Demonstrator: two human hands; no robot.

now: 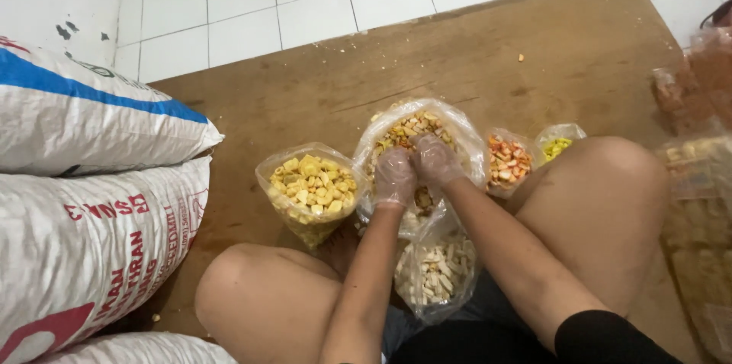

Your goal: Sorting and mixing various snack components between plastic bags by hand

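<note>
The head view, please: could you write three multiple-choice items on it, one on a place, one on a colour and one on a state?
1. Where are both hands?
A. In the middle bag
B. On the sacks
C. On the tiles

2. What colour are the snacks in the bag left of the hands?
A. Green
B. Yellow
C. Black

3. How are the hands?
A. Bare
B. In clear gloves
C. In mittens

Key:
1 A, the left hand and right hand sit inside the middle bag.
2 B, the yellow snack bag.
3 B, thin plastic film covers them.
</note>
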